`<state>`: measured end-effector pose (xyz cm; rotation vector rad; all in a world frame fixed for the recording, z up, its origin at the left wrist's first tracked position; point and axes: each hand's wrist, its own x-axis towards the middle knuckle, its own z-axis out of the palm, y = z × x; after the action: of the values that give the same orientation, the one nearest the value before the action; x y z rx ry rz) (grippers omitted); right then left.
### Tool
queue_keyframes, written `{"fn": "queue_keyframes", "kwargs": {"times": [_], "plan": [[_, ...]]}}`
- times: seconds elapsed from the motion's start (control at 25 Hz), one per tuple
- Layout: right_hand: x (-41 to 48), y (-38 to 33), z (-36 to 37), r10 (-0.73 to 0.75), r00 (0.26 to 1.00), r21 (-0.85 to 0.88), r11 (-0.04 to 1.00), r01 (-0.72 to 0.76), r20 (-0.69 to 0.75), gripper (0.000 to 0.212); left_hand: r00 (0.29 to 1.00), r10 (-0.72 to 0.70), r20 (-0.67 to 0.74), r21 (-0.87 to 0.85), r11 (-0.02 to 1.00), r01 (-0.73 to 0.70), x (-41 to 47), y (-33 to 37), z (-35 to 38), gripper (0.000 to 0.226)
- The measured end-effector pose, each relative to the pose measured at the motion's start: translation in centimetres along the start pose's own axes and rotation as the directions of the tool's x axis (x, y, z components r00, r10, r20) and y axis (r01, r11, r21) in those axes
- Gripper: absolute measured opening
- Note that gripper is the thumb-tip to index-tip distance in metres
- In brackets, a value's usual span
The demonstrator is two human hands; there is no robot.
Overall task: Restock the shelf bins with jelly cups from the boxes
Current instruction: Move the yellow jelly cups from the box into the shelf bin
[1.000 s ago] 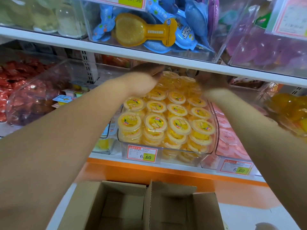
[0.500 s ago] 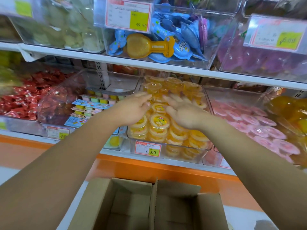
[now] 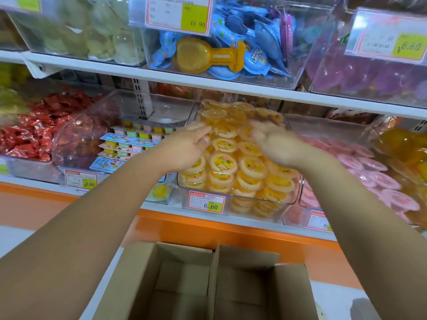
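A clear shelf bin [image 3: 293, 199] on the lower shelf is heaped with yellow jelly cups [image 3: 223, 161]. My left hand [image 3: 187, 146] hovers over the bin's left side with fingers stretched and nothing in it. My right hand [image 3: 275, 144] is over the right side of the heap, fingers spread and blurred, holding nothing. Below, an open cardboard box [image 3: 208, 287] shows a bare bottom with no cups visible inside.
A bin of pink jelly cups [image 3: 374, 179] stands to the right. Trays of small multicolour jellies [image 3: 131, 144] and red wrapped sweets [image 3: 30, 137] lie to the left. The upper shelf [image 3: 208, 84] with further bins overhangs close above the heap. An orange ledge [image 3: 208, 227] runs below.
Both hands have drawn back from the rear of the yellow heap toward its front, fingers opening. The view has pulled back and shifted left.
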<state>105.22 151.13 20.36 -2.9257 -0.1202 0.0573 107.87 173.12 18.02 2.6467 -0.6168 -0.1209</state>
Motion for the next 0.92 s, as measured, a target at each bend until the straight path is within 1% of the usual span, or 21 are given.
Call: {"fn": "queue_keyframes", "kwargs": {"times": [0.08,0.2,0.28,0.36,0.52,0.56,0.6,0.68,0.72,0.8,0.92], "plan": [[-1.3,1.9,-0.7,0.071,0.997,-0.049,0.996,-0.071,-0.004,0.050,1.000,0.024,0.019,0.039,0.999,-0.024,-0.6,0.6,0.2,0.051],[-2.8,2.7,0.4,0.126,0.989,-0.089,0.989,-0.118,0.081,0.053,0.995,0.072,0.068,0.138,0.987,-0.081,-0.5,2.3,1.0,0.053],[-3.0,2.6,1.4,0.112,0.989,-0.068,0.992,-0.105,0.100,0.056,0.992,0.075,0.099,0.179,0.980,-0.092,0.0,3.3,1.7,0.055],[-2.9,2.5,2.0,0.087,0.992,-0.050,0.995,-0.082,0.095,0.057,0.991,0.039,0.130,0.209,0.976,-0.066,0.3,3.7,2.3,0.056],[-2.4,2.4,2.7,0.062,0.993,-0.092,0.994,-0.052,0.103,0.055,0.991,0.005,0.130,0.246,0.969,-0.037,0.3,3.5,2.8,0.057],[-2.5,2.6,2.6,0.050,0.995,-0.048,0.998,-0.046,0.089,0.054,0.993,0.009,0.121,0.241,0.970,-0.039,0.1,3.7,2.7,0.057],[-2.7,2.9,2.3,0.041,0.998,0.034,0.999,-0.042,0.054,0.051,0.994,0.019,0.109,0.233,0.972,-0.044,-0.1,3.9,2.7,0.056],[-3.2,4.2,1.6,0.035,0.997,0.220,0.975,-0.019,-0.070,0.047,0.994,0.062,0.095,0.220,0.972,-0.081,-0.6,5.0,2.7,0.055],[-3.7,5.1,1.3,0.043,0.992,0.277,0.961,-0.008,-0.120,0.045,0.991,0.085,0.099,0.214,0.971,-0.105,-0.8,5.7,2.8,0.054],[-4.7,6.5,0.9,0.051,0.987,0.297,0.955,-0.005,-0.149,0.043,0.988,0.111,0.107,0.216,0.967,-0.132,-1.0,6.7,3.4,0.053],[-5.9,6.9,1.1,0.043,0.997,0.284,0.958,-0.021,-0.068,0.044,0.990,0.103,0.101,0.238,0.963,-0.124,-1.2,7.1,4.4,0.054]]}}
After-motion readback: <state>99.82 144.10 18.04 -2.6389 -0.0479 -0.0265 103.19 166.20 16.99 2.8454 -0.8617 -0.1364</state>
